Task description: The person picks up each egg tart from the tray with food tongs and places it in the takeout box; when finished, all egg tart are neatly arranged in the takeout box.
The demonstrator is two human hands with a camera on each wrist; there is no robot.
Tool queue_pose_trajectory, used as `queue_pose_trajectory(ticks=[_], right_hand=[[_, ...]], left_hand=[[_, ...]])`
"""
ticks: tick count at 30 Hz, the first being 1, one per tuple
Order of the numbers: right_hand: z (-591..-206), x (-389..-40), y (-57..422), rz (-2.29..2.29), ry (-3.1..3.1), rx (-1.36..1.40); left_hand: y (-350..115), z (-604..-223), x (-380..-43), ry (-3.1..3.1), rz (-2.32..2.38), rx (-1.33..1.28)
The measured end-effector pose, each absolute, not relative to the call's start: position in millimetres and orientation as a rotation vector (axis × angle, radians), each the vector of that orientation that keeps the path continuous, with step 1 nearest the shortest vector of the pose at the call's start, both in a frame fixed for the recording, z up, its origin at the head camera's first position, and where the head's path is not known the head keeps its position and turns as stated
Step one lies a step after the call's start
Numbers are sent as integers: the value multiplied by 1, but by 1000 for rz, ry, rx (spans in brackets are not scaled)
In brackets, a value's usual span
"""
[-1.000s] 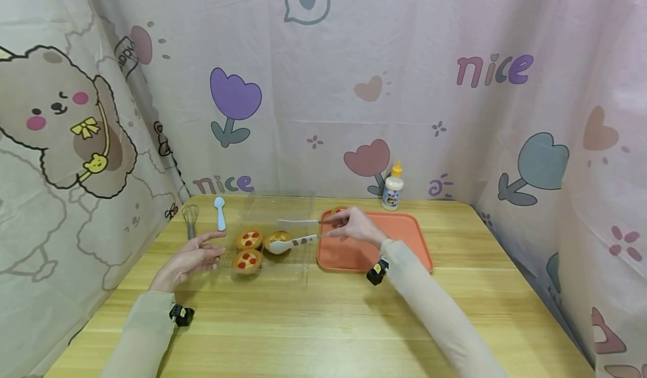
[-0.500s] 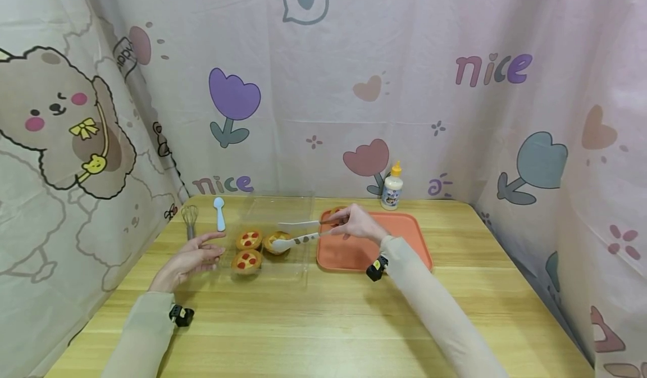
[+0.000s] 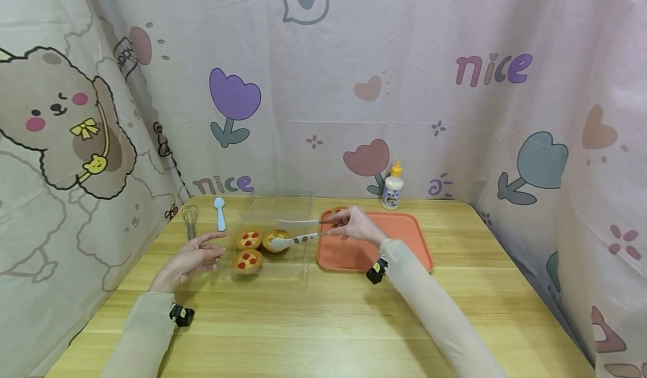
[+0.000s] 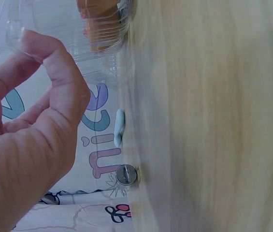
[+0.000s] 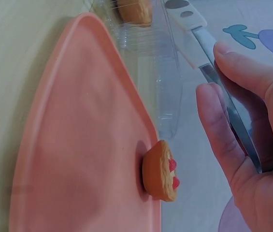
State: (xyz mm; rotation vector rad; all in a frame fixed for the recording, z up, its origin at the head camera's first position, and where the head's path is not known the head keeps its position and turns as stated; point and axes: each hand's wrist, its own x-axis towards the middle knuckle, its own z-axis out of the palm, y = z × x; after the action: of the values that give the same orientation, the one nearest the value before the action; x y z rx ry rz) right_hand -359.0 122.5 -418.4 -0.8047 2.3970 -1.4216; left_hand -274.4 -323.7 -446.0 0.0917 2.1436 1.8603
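My left hand [image 3: 191, 259] is at the left side of a clear plastic box [image 3: 298, 274]; in the left wrist view its thumb and a curled finger pinch the box's edge. Three tarts sit in the box: a rear-left tart [image 3: 250, 240], a front-left tart [image 3: 247, 261] and a right tart [image 3: 270, 244]. My right hand [image 3: 358, 224] grips metal tongs [image 5: 233, 108] with white, dark-spotted tips. The tongs are spread, one tip in front of the right tart and the other behind it; whether they touch it I cannot tell. Another tart [image 5: 158, 171] lies on the orange tray [image 3: 374, 249].
A whisk [image 3: 190, 221] and a light blue spoon [image 3: 219, 214] lie at the table's back left. A white bottle with a yellow cap [image 3: 392, 190] stands behind the tray. The box's raised lid [image 3: 283, 205] leans toward the printed curtain [image 3: 323, 97].
The tongs' front tip has shifted slightly over the right tart, and the spread between the tips looks a little smaller than a second ago. My left hand stays in place.
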Motion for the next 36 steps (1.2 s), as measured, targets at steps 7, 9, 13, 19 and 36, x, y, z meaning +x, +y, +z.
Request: queue_pose_trajectory(ticks=[7, 9, 13, 19, 36], right_hand=[[-421, -359, 131, -1488, 2335, -806], [-422, -360, 135, -1504, 2326, -787], [-421, -360, 144, -1519, 2337, -769], [-419, -359, 158, -1556, 2310, -804], [-419, -358, 209, -1716, 2332, -601]], left_hand=[[-324, -447, -275, 2148, 1855, 100], [-324, -447, -275, 2149, 1857, 100], [-324, -448, -275, 2145, 1859, 99], [-324, -447, -274, 2149, 1859, 89], [-326, -450, -278, 2152, 1851, 111]])
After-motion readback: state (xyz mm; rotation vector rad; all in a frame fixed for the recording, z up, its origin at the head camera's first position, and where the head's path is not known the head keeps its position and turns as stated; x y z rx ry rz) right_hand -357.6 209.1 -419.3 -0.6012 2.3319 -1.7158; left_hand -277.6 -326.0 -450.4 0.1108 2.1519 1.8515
